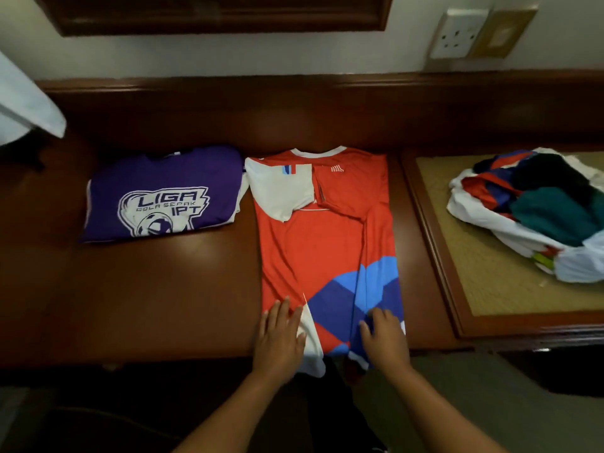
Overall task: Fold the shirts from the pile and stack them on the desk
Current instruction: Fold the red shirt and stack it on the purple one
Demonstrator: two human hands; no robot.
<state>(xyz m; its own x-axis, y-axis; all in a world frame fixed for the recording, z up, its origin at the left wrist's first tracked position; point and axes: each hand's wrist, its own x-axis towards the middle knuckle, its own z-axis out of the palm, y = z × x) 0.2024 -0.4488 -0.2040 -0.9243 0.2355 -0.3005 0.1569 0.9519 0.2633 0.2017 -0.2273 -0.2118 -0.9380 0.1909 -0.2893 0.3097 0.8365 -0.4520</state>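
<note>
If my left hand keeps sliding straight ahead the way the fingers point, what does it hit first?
Your left hand lies flat on the hem of the red jersey, fingers pointing up its length. Going straight on, it would probably first meet the folded white sleeve near the collar.
</note>
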